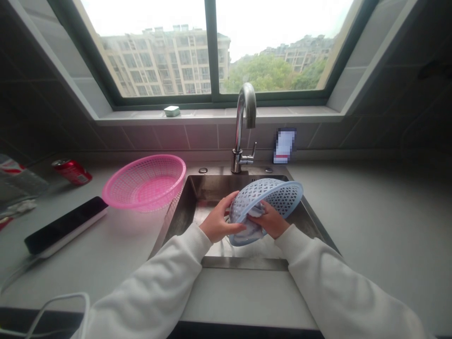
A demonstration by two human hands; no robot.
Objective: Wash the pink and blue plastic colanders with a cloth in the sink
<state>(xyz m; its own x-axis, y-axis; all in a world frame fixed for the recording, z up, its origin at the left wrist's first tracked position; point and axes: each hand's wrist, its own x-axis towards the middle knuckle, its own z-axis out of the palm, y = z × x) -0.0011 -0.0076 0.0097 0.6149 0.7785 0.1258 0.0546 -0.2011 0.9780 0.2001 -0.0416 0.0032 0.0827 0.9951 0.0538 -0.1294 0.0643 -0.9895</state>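
Tilted on its side over the steel sink (pixel 243 262) is a light blue plastic colander (pixel 259 188) with a pattern of small holes. My left hand (pixel 222 219) grips its left side, thumb at the near rim and fingers around the outer wall. Inside the bowl, my right hand (pixel 271 220) is closed on a pale, crumpled cloth (pixel 254 228) pressed against the inner surface. The cloth's full shape is partly hidden by the fingers. Above and behind the colander stands the chrome faucet (pixel 243 113); no water stream shows from its spout.
A pink colander (pixel 144 183) rests on the counter left of the sink. Farther left lie a red can (pixel 72 171), a clear plastic bottle (pixel 21 179) and a long black-and-white device (pixel 67 226). A phone (pixel 284 146) leans behind the sink. A small green box (pixel 172 111) sits on the windowsill.
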